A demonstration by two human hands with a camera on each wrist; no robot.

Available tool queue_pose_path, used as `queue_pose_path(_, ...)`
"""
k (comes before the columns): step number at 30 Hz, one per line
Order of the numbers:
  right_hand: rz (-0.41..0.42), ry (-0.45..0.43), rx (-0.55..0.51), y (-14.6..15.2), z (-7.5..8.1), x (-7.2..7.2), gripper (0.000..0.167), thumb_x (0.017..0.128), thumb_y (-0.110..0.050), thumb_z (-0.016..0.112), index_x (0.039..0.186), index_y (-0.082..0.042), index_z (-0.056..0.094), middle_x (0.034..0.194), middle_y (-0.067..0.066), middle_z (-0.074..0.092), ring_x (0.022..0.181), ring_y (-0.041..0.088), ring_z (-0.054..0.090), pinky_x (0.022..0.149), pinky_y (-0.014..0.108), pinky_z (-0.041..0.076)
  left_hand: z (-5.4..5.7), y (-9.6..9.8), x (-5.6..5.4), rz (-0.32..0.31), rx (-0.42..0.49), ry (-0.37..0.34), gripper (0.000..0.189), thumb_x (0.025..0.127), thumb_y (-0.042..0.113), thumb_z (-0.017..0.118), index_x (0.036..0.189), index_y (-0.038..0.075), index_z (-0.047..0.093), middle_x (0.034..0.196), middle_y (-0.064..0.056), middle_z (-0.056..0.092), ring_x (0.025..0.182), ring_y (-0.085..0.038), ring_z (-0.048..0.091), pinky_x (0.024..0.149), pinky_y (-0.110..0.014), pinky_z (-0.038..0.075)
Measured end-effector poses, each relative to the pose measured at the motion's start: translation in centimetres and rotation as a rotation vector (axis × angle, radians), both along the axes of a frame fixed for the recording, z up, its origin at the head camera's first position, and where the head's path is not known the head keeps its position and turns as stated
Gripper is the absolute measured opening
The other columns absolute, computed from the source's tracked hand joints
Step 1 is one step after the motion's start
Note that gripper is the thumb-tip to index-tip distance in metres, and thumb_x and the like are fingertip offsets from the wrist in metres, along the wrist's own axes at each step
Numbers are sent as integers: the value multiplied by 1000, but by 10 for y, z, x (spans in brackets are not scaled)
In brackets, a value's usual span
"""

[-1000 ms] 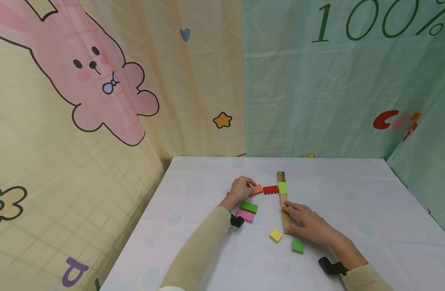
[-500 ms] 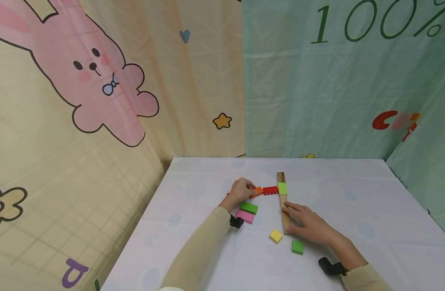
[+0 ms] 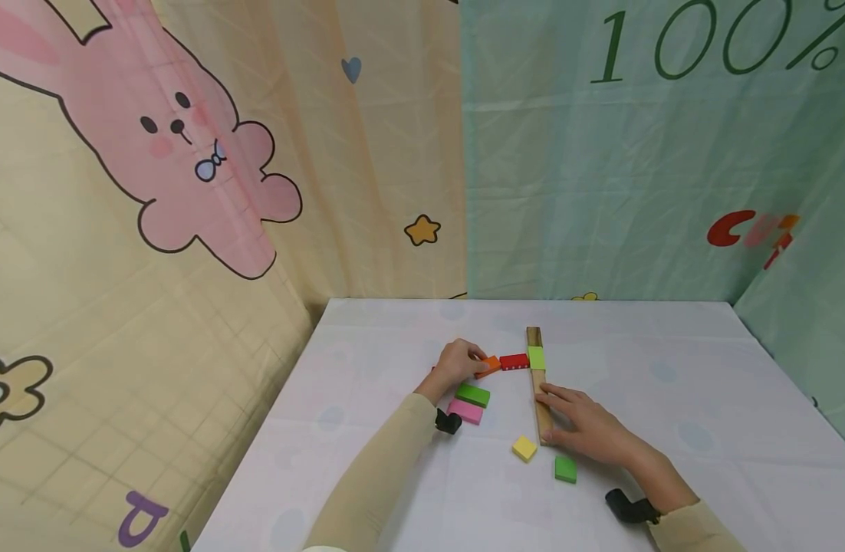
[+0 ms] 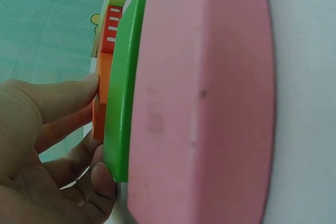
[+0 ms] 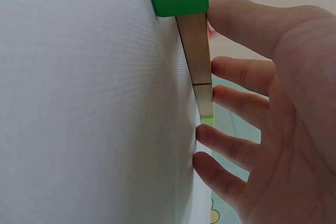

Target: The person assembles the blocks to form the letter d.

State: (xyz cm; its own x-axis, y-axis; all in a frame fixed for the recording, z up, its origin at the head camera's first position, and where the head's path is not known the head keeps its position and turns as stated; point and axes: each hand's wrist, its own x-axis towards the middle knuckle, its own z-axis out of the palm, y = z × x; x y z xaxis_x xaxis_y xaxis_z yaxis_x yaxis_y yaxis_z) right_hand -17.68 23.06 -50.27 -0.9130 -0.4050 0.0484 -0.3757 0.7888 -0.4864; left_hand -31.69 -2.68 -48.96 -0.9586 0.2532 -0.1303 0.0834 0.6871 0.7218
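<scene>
My left hand pinches an orange block between thumb and fingers. That block's far end meets a red block with white marks, which reaches to a light green block. The light green piece forms part of a straight row with plain wooden blocks. Along the right side of this row lies my right hand, its fingers spread and fingertips at the wood. In the left wrist view, a green block and a large-looking pink block stand in front of the orange block.
A yellow block and a green block lie near the row's front end. The green block and pink block sit side by side close to my left wrist. A white cloth covers the table; printed curtains hang behind.
My left hand and the orange block have shifted very slightly toward the red block and the front. My right hand stays in place.
</scene>
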Motion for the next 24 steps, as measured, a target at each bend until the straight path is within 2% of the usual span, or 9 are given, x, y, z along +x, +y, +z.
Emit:
queue_pose_path(6, -3, -7, 6, -1, 2, 1, 76, 88, -52, 72, 150, -15, 49, 159, 11, 35, 141, 42, 34, 102, 67, 38, 4, -1, 2, -25, 8, 5, 18, 92, 24, 76, 107, 14, 78, 90, 2, 63, 77, -17, 58, 65, -24, 49)
queue_pose_path(24, 5, 13, 9, -1, 1, 1, 76, 88, -50, 73, 150, -13, 49, 158, 12, 37, 140, 42, 36, 102, 65, 39, 3, -3, 3, -45, 7, 5, 17, 93, 24, 75, 107, 14, 78, 91, 1, 64, 77, -17, 58, 64, -25, 49)
